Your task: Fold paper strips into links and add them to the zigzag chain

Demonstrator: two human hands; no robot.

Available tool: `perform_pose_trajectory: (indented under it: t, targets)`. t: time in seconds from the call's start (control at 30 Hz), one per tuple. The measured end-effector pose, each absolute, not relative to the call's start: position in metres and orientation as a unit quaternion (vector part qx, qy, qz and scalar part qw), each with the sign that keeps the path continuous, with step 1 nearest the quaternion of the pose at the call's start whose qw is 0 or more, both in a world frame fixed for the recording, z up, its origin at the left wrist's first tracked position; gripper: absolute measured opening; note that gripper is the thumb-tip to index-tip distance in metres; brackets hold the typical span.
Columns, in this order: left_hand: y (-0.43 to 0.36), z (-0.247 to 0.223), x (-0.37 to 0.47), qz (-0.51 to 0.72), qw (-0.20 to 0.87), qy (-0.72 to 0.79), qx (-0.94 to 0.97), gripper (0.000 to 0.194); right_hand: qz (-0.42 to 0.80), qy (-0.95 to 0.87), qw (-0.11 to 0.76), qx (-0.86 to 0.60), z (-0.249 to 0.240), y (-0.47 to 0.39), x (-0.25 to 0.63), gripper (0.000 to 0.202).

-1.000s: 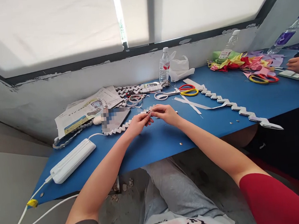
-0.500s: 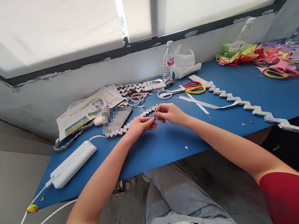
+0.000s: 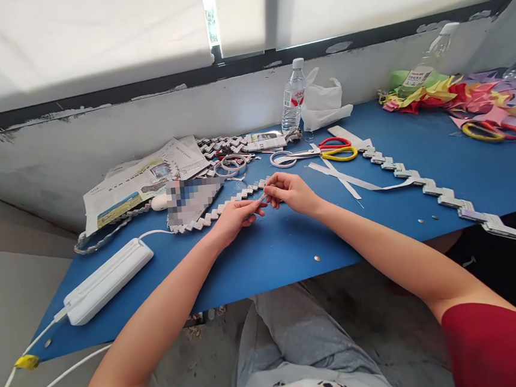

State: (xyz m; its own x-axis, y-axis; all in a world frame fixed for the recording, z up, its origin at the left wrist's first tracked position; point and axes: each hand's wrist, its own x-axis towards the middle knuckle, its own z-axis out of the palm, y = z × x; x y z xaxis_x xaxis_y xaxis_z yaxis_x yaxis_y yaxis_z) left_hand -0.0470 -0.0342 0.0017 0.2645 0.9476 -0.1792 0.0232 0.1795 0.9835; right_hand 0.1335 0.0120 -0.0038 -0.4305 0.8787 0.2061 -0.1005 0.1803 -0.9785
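Observation:
My left hand point(image 3: 236, 217) is closed, its thumb and fingers pinching a small folded paper strip point(image 3: 262, 198) in greyish newsprint. On the strip's other end, the fingertips of my right hand point(image 3: 288, 192) are pinched together. The hands nearly meet above the blue table. Just behind them lies a zigzag chain of folded paper point(image 3: 217, 211), running left toward a phone-like slab point(image 3: 200, 201) that is partly blurred out. Whether the strip joins this chain is hidden by my fingers.
Scissors point(image 3: 322, 152) and white paper strips point(image 3: 347, 181) lie beyond my right hand. A longer zigzag chain point(image 3: 419, 182) stretches to the right. Newspapers point(image 3: 139, 183), a white power strip point(image 3: 107, 282) and a water bottle point(image 3: 293, 97) surround the work area. Coloured paper point(image 3: 448, 95) is heaped far right.
The view has shifted slightly. Between my fingertips the folded strip now shows more plainly, and both hands stay pinched close together.

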Motion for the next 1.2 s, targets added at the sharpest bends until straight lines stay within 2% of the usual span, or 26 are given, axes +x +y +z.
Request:
perform_pose_trajectory:
  t: [0.27,0.57,0.77,0.9,1.07,1.2]
  targets:
    - [-0.038,0.011,-0.044,0.339,0.552,0.504,0.571,0.043,0.532,-0.677,0.417,-0.291,-0.003,0.005,0.135,0.037]
    - [-0.035,0.014,-0.053,0.309,0.375,0.521,0.702,0.034,0.514,-0.617,0.493,-0.334,0.01,0.016,0.144,0.043]
    - [-0.032,0.005,-0.056,0.365,0.474,0.488,0.635,0.044,0.533,-0.594,0.499,-0.337,0.013,0.027,0.158,0.044]
    - [-0.029,0.001,-0.052,0.415,0.482,0.491,0.595,0.06,0.534,-0.619,0.467,-0.336,0.009,0.023,0.154,0.045]
    - [-0.025,-0.001,-0.037,0.346,0.533,0.433,0.64,0.047,0.525,-0.652,0.441,-0.323,0.005,0.01,0.141,0.042]
    - [-0.016,-0.004,-0.031,0.338,0.499,0.431,0.672,0.041,0.558,-0.662,0.386,-0.319,0.004,0.012,0.144,0.041]
